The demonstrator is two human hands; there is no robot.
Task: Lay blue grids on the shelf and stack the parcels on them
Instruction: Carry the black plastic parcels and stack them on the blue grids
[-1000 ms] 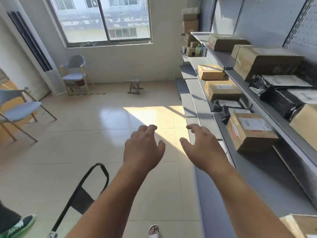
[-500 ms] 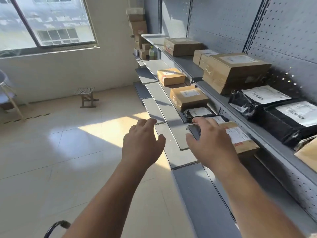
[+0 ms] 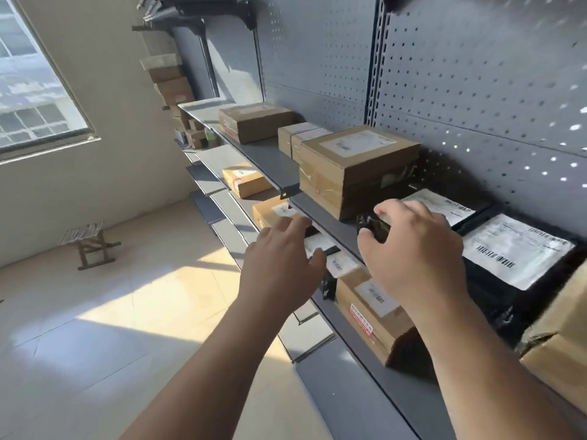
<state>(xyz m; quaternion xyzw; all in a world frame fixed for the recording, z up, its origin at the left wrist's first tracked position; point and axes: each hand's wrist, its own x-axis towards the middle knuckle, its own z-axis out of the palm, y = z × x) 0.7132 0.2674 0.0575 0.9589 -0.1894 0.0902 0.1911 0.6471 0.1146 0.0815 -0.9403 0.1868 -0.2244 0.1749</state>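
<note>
Parcels: a black plastic mailer bag with a white label (image 3: 425, 214) lies flat on the grey metal shelf (image 3: 330, 222), touching the tall brown taped cardboard box (image 3: 355, 173) on its far side; its long axis runs along the shelf.
Next along: a second black mailer with a barcode label (image 3: 514, 249) lies just beside it, and a brown carton corner (image 3: 562, 350) stands at the near end.
Blue grids: none can be made out on the shelf.
Lower shelf: a small brown labelled box with a red sticker (image 3: 374, 315) sits under the right wrist, with more black bags and brown boxes beyond it.
In the way: the front lip of the upper shelf runs between the two hands.
Right hand (image 3: 416, 249): palm down over the near edge of the first mailer, grip curled with fingertips on the black plastic; whether it truly pinches the bag, I cannot tell.
Left hand (image 3: 279, 265): raised in front of the shelf edge, grip spread, touching nothing.
Surroundings: grey perforated back panel (image 3: 460, 90), window (image 3: 28, 90), small wooden stool (image 3: 89, 244) on the tiled floor.
</note>
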